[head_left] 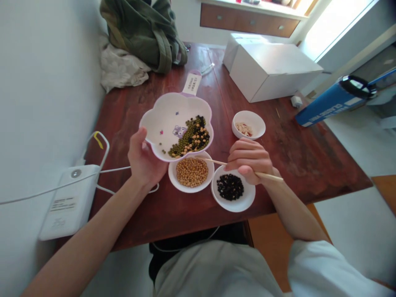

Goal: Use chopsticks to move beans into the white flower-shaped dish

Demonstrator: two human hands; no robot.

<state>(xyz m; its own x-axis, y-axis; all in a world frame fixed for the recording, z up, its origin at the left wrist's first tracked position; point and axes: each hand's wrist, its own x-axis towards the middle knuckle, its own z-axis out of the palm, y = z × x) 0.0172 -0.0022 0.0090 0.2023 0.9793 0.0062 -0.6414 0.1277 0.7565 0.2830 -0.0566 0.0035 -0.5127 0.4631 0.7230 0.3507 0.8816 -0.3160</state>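
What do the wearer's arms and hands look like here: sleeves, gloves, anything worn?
Both forearms are bare. The left hand and right hand wear no gloves, rings or watch. A short white sleeve covers the right upper arm. The left sleeve is out of view.

A dark red-brown wooden table (148,214) stands against a white wall. On its near part rest three small white bowls: one of yellow beans (192,172), one of black beans (230,187) and one with a few pale pieces (248,124). A white device (71,200) with a cable lies at the left edge. At the far end sit a green bag (145,29), crumpled cloth (120,68), two white boxes (272,70) and a small white object (296,100), possibly a plug.
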